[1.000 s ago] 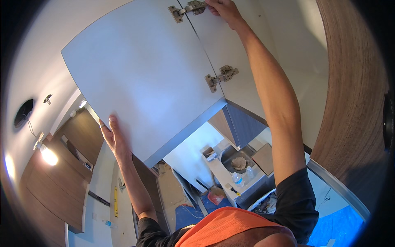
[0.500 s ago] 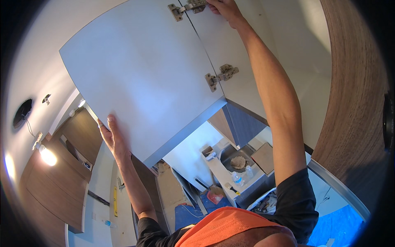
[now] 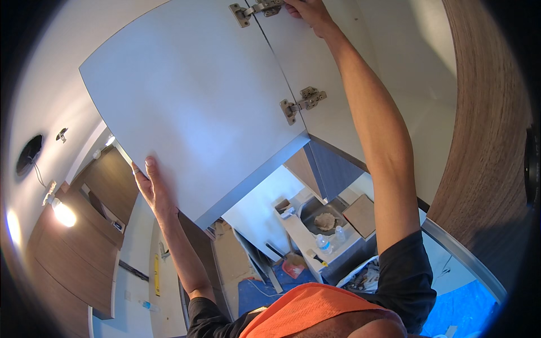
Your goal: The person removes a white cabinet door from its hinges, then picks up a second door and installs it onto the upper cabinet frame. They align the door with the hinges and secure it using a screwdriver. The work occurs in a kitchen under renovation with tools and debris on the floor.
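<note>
Up at the wall cabinet (image 3: 332,67), a white-faced cabinet door (image 3: 180,112) is hanging open off to the left, showing its inner face. Its long axis looks to be running along the hinge side, slanting from upper left to lower right, though the top is getting cropped. The lower edge is pointing down toward a stainless sink (image 3: 308,218). The left hand (image 3: 155,191) is gripping the free edge, thumb lying on the inner face, fingers wrapping behind. The right hand (image 3: 311,16) is curling its fingers in at the upper hinge (image 3: 256,10); can't tell whether it's pinching anything. That one and the lower hinge (image 3: 304,104) are both bridging the door-cabinet seam.
</note>
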Demonstrator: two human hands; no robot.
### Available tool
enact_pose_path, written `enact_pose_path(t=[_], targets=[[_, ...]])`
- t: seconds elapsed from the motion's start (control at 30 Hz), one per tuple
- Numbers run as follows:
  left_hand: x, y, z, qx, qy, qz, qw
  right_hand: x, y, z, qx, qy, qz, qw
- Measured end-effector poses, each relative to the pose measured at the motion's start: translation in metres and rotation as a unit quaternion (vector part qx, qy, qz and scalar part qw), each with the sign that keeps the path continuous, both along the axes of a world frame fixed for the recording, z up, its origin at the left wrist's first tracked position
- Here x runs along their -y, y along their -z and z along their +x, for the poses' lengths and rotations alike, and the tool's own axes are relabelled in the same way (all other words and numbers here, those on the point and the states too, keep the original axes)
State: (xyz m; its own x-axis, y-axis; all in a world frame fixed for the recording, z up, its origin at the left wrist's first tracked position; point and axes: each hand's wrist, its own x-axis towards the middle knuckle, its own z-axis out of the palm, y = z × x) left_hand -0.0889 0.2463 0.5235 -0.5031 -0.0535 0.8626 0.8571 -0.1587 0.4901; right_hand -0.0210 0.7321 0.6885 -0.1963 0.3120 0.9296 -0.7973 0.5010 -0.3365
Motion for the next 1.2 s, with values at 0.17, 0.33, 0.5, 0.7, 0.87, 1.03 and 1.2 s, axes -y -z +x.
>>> enact_pose_path(t=[0.17,0.33,0.5,0.7,0.87,1.03,1.2], targets=[[0.002,0.001,-0.004,-0.003,0.007,-0.003,1.0,0.003,0.001,0.005,0.017,0.013,-0.004,1.0],[0.001,0.001,-0.002,-0.01,0.01,0.001,1.0,0.005,0.0,0.008,0.021,0.013,-0.004,1.0],[-0.001,0.001,0.0,0.0,-0.003,0.012,1.0,0.004,0.001,0.007,0.02,0.014,-0.005,1.0],[0.0,0.001,-0.001,-0.001,-0.006,0.002,1.0,0.001,0.0,0.005,0.018,0.01,0.001,1.0],[0.0,0.0,-0.001,-0.01,0.002,-0.003,1.0,0.003,0.001,0.007,0.021,0.015,-0.002,1.0],[0.001,0.0,0.002,0.0,0.006,-0.005,1.0,0.007,0.002,0.012,0.031,0.036,-0.008,0.999],[-0.002,-0.001,0.003,0.007,0.005,0.017,1.0,0.01,0.002,0.014,0.039,0.033,-0.003,0.999]])
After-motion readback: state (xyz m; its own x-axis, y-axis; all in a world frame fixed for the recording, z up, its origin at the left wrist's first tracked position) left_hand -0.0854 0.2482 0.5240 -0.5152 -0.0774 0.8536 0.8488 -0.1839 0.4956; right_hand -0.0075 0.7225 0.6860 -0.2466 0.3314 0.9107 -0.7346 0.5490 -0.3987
